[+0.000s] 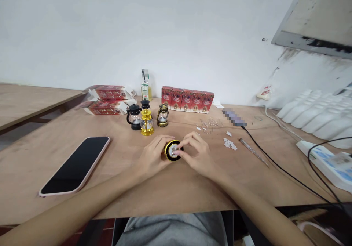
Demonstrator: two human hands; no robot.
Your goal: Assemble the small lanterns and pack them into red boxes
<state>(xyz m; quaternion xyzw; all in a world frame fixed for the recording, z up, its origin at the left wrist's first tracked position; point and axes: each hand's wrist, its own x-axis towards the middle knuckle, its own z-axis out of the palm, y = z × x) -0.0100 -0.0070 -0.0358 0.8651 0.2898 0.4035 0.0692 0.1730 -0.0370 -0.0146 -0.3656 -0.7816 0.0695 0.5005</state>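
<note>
My left hand [152, 156] is wrapped round a small gold and black lantern [172, 150] lying on its side, its round base turned toward me. The fingertips of my right hand [196, 154] are pinched on the white centre of that base. Both hands rest on the wooden table [170, 191] near its front edge. Just behind them stand three small lanterns: a black lantern [134, 116], a gold lantern [146, 122] and a bronze lantern [162, 115].
A phone in a pink case [75, 165] lies screen up at the left. Red boxes [187, 100] stand in a row at the back, with flat cartons [107, 100] to their left. Small white parts [229, 143], a screwdriver [253, 151], black cables and a power strip [327, 165] lie at the right.
</note>
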